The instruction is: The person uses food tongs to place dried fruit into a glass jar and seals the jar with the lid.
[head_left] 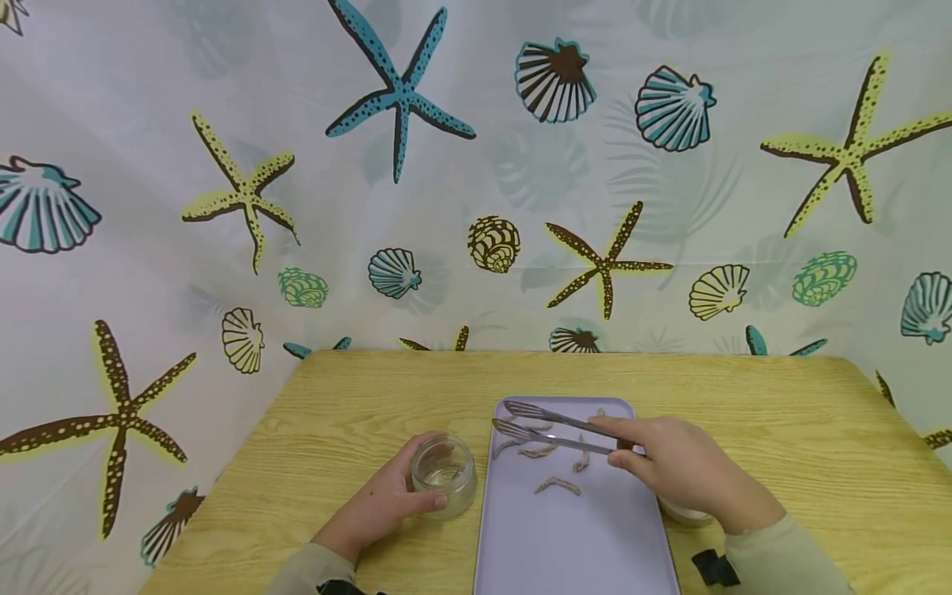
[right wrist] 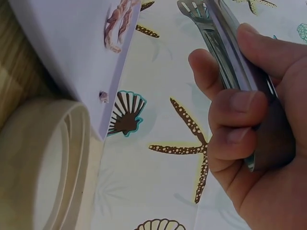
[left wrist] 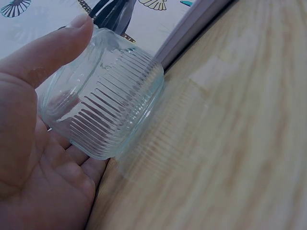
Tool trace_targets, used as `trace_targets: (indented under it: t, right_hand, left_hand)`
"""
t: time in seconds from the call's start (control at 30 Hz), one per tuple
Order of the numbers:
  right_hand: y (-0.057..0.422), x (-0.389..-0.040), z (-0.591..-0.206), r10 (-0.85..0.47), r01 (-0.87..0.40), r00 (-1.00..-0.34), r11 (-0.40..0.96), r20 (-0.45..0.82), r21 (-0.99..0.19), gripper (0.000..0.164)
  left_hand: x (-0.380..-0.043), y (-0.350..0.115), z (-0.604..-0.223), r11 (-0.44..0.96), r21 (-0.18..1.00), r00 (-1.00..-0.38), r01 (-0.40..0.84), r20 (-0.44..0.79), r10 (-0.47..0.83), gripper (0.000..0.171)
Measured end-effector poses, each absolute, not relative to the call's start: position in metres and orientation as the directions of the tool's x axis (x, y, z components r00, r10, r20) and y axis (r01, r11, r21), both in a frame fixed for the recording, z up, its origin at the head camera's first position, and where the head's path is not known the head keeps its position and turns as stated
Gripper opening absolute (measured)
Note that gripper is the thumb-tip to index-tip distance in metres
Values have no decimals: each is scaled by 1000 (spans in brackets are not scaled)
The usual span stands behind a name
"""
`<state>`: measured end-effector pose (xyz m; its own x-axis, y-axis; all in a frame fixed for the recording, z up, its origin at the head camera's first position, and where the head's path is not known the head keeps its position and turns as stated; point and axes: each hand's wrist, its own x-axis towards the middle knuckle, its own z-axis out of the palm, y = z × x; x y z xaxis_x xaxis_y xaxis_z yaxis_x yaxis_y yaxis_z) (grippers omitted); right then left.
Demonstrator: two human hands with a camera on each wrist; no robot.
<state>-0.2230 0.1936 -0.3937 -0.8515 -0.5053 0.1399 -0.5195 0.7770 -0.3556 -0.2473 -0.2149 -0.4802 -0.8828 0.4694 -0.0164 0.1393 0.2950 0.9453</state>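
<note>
head view: l. hand [head_left: 387,500] holds a glass jar [head_left: 455,496], thumb & fingers round its side, just l. of the purple tray [head_left: 573,545] on the tabletop [head_left: 372,397]; r. hand [head_left: 680,463] grips metal tongs [head_left: 565,442], tips apart over the tray's far l. part, near thin brown strips [head_left: 558,481]; can't tell if they touch. white tub [head_left: 687,517] partly hidden under r. hand; patterned cloth [head_left: 446,207] behind. l. wrist view: ribbed jar btwn thumb & fingers, tray edge & tongs beyond. r. wrist view: fingers curled round tongs; tub's round rim beside tray, strips lying on tray.
</note>
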Motion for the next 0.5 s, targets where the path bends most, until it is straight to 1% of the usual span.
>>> trace_targets:
  t: [0.3, 0.5]
  right_hand:
    - [200, -227, -396, -491, -504, -860, 779, 137, -372, 48]
    - [204, -231, -400, -463, -470, -879, 798, 116, -378, 48]
  left_hand:
    - [-248, -215, -481, 300, 943, -885, 144, -13, 465, 79]
    - [-248, -215, -481, 303, 941, -882, 150, -11, 470, 80]
